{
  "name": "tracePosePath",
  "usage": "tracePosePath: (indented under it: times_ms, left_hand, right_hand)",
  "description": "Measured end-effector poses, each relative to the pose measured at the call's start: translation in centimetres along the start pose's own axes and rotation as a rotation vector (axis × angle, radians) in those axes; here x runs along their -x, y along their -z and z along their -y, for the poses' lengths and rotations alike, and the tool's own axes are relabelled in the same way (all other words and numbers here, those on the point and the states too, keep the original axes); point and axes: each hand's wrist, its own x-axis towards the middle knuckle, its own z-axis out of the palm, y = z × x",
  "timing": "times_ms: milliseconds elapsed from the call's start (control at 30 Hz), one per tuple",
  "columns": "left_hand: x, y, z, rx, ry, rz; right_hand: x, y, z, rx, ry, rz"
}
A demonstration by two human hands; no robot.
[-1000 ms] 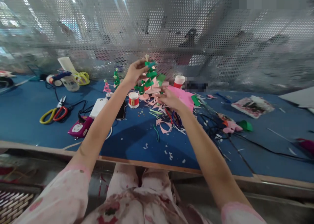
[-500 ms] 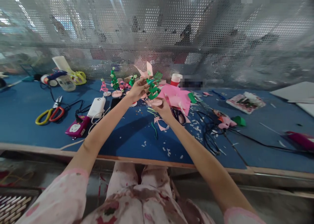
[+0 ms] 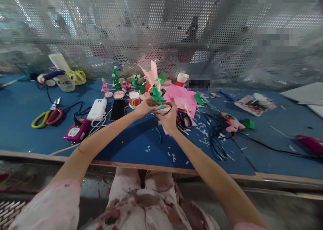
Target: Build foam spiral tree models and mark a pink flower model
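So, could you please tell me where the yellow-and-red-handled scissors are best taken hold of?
I'd grip both finger loops, yellow and red, coming from the near edge of the table: they lie flat with the loops towards the person and the blades pointing away.

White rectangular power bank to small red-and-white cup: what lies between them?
A flat black phone and a thin white cable, in the head view.

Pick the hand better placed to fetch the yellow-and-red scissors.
Left, probably: the scissors lie nearer the left hand, and the right hand, also at the green paper tree, might hold it alone.
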Motion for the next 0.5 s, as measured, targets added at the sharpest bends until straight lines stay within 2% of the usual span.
tracePosePath:
  times_ms: [133, 267, 500]
  left_hand:
    - [0.3, -0.5, 0.0, 0.035, -0.012, 0.004]
    - [0.4, -0.1, 0.4, 0.141, 0.015, 0.011]
    - [0.6, 0.8, 1.1, 0.262, 0.125, -0.061]
  right_hand:
    - [0.4, -0.1, -0.1, 0.044, -0.017, 0.0]
    - [0.5, -0.1, 0.4, -0.022, -0.07, 0.016]
    - [0.6, -0.3, 1.1, -0.271, -0.249, 0.177]
